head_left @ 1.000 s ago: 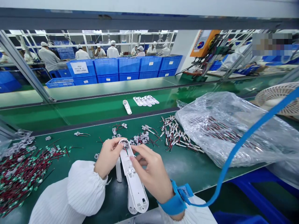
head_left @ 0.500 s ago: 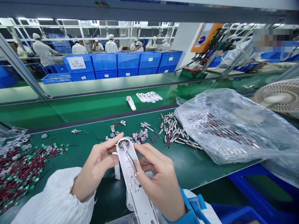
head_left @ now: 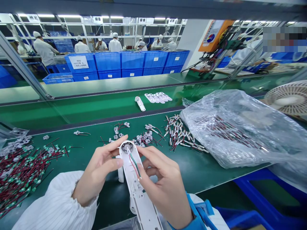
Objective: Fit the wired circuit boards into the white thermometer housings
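Left hand (head_left: 97, 172) and right hand (head_left: 164, 185) are grasping a white plastic housing (head_left: 136, 195), wire leads (head_left: 134, 166) threaded through, loose wired connectors (head_left: 178, 132) remaining at 1 o'clock.

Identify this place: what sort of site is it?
Likely a factory electronics assembly line: a white plastic housing with thin wires, a green workbench strewn with red-wired components, a blue wrist strap, and white-smocked workers behind stacked blue plastic crates.

The left hand (head_left: 98, 169) and right hand (head_left: 165, 185) grip a white plastic housing (head_left: 135, 191) with loose wires (head_left: 134, 164) inside; a clear plastic bag (head_left: 240, 131) lies at two o'clock.
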Demonstrator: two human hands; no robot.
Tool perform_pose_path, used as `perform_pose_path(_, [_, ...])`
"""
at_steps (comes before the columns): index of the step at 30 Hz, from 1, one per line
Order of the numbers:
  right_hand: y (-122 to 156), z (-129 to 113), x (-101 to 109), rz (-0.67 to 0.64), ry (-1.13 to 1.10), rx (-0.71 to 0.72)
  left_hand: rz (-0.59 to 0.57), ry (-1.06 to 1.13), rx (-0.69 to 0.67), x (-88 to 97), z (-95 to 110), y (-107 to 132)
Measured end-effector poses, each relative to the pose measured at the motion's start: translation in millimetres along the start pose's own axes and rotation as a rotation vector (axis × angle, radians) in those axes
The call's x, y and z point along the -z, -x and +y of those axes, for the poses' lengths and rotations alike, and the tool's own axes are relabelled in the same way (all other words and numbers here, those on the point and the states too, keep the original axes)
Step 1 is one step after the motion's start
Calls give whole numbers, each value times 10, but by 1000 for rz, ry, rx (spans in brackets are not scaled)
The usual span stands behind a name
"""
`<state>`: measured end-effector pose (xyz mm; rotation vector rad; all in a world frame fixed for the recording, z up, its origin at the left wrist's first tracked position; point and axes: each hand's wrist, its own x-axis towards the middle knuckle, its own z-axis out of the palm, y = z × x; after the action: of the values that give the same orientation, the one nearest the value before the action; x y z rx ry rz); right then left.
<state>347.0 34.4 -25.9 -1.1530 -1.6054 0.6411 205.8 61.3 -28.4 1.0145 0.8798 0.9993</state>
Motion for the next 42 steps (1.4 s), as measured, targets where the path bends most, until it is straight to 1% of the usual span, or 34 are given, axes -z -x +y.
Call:
perform_pose_path(3, [-2, -7, -12, -3, 14, -3, 41, 34, 63, -26, 11, -39])
perform_pose_path(6, [-6, -13, -33, -35, 16, -17, 85, 75, 144, -40, -5, -81])
perform_pose_path(10, [-12, 2, -58, -55, 25, -36, 109, 23, 161, -36, -37, -127])
perform_pose_path(15, [-14, 44, -73, -57, 53, -38, 118, -200, 96, -22, -70, -151])
perform_pose_path(18, [-7, 61, -92, -56, 61, -11, 104, -399, -3, 4, -114, -148])
perform_pose_path(20, [-3, 68, -109, -55, 61, 6, 97, -490, -62, 23, -145, -141])
perform_pose_path(25, [-26, 105, -162, -98, 17, -16, 125, -531, -128, 43, -175, -133])
perform_pose_path(28, [-58, 191, -216, -164, -47, -117, 189, -509, -170, 70, -186, -136])
perform_pose_path(30, [-70, 268, -269, -241, -88, -231, 275, -456, -207, 114, -205, -130])
perform_pose_path(31, [-70, 306, -301, -296, -109, -280, 317, -387, -227, 144, -218, -123])
perform_pose_path(33, [-53, 372, -370, -447, -177, -323, 365, -127, -255, 213, -257, -99])
perform_pose_path(34, [-37, 398, -406, -505, -209, -309, 370, 49, -258, 248, -282, -83])
perform_pose_path(35, [-18, 420, -440, -533, -219, -274, 363, 228, -253, 281, -312, -64])
perform_pose_path(36, [3, 438, -471, -525, -198, -224, 349, 387, -249, 309, -347, -45])
perform_pose_path(38, [39, 468, -519, -438, -93, -92, 309, 590, -257, 351, -427, -2])
perform_pose_path(40, [62, 484, -543, -375, 2, 45, 253, 657, -286, 372, -509, 48])
perform_pose_path(42, [71, 484, -544, -360, 29, 129, 219, 646, -306, 382, -574, 101])
